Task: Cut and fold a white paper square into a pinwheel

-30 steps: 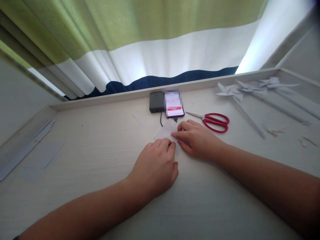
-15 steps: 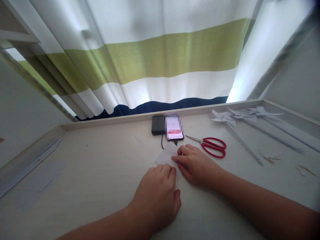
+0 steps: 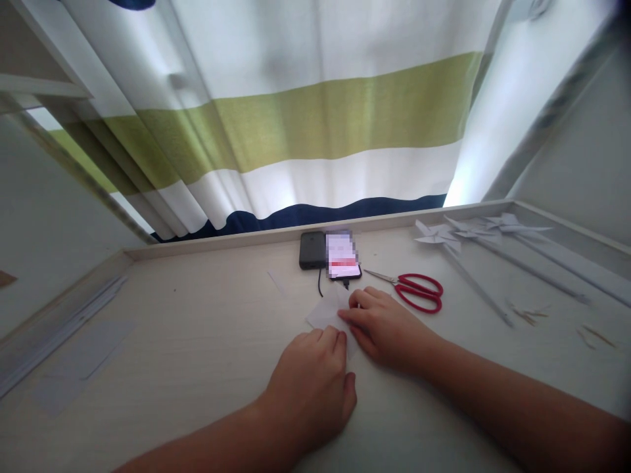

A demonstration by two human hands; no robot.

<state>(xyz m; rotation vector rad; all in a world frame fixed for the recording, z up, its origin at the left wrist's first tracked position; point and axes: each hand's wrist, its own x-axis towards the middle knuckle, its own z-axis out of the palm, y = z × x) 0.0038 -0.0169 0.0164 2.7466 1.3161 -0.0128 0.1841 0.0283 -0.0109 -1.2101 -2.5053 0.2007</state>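
Note:
A small white sheet of paper (image 3: 323, 313) lies on the table in front of me, partly covered by both hands. My left hand (image 3: 314, 384) is closed, its curled fingers resting on the near edge of the paper. From the right, my right hand (image 3: 387, 325) reaches over the same sheet with bent fingers, thumb and forefinger pressed together at the paper. The two hands are close together. Just beyond the right hand lie red-handled scissors (image 3: 419, 292), blades pointing left.
A lit phone (image 3: 342, 253) with a plugged-in cable lies beside a black power bank (image 3: 312, 251). Several paper pinwheels (image 3: 438, 234) on paper sticks are at the right, near some small wooden sticks (image 3: 527, 313). Flat paper sheets (image 3: 83, 348) lie at the left. A raised rim (image 3: 221, 236) borders the table's back.
The camera view has tilted slightly upward. Both hands stay almost in place on the paper, with no clear change in their grip.

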